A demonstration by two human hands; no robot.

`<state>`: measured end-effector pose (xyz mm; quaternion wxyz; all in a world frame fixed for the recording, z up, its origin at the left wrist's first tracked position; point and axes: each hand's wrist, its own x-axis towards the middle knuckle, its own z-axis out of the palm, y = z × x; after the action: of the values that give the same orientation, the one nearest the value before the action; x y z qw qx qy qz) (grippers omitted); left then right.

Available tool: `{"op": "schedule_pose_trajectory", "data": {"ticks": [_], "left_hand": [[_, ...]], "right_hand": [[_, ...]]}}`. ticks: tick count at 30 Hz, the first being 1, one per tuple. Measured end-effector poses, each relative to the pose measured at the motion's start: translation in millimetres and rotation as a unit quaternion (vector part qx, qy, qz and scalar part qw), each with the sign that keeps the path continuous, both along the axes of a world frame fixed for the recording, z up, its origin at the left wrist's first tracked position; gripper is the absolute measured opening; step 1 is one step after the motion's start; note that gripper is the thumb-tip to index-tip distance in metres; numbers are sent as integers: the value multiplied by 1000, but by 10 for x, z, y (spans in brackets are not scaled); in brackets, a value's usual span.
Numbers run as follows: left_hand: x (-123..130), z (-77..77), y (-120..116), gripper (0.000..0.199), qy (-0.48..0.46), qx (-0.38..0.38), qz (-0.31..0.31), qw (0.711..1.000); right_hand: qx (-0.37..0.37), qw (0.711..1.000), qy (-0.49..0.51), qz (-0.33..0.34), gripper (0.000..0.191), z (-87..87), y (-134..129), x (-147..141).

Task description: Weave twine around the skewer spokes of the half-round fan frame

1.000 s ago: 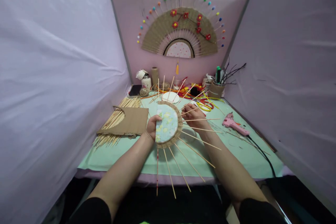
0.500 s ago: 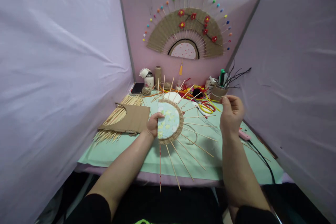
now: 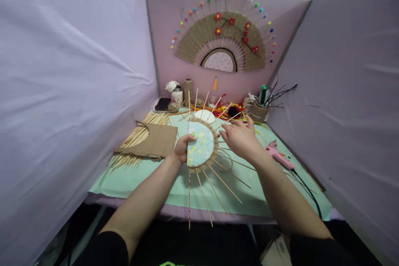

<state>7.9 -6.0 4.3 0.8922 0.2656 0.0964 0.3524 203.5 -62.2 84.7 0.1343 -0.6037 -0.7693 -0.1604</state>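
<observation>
A half-round panel [image 3: 202,143] with a blue and yellow floral face is held upright above the table, its straight edge to the left. Woven twine [image 3: 215,149] rims its curve, and thin sticks [image 3: 220,183] fan outward from it. My left hand [image 3: 183,147] grips the straight edge, thumb on the floral face. At the upper right of the rim, my right hand [image 3: 240,135] is among the sticks; its thumb and index finger come close together near the twine, the other fingers raised. Whether it pinches the strand is too small to tell. A loop of twine [image 3: 230,160] hangs below it.
Cut cardboard [image 3: 162,139] lies over a pile of sticks [image 3: 137,135] at left. A pink glue gun [image 3: 280,158] with a black cord is at right. Jars, colored stems and a branch-filled pot [image 3: 259,112] line the back, below a decorated fan [image 3: 224,29] on the wall.
My right hand has moved left and inward, from beyond the stick tips to the rim, uncovering the glue gun. My left hand still holds the panel in nearly the same place.
</observation>
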Motion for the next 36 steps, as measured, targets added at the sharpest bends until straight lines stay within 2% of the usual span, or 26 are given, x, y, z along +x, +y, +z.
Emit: {"op": "schedule_pose_trajectory", "data": {"ticks": [8,16,26,30,33,36], "left_hand": [[-3,-5,-20,65,-31,-14,5,999],[7,-29,-64,70,-64,-20,11,998],[31,-33,-57,67,-68,-19,15,997],[35,-17,-62,67,-65,-17,12,998],[33,-1,-78,66,-64,-7,4,998],[34,10,-97,66,-55,8,-12,998]], "right_hand": [[20,997,41,61,38,-109,62,95],[6,995,64,76,43,-84,12,78],[3,983,166,77,19,-55,13,49],[53,982,165,69,18,-44,-29,13],[120,983,111,81,19,-4,-73,-24],[142,983,61,96,19,32,-77,-48]]}}
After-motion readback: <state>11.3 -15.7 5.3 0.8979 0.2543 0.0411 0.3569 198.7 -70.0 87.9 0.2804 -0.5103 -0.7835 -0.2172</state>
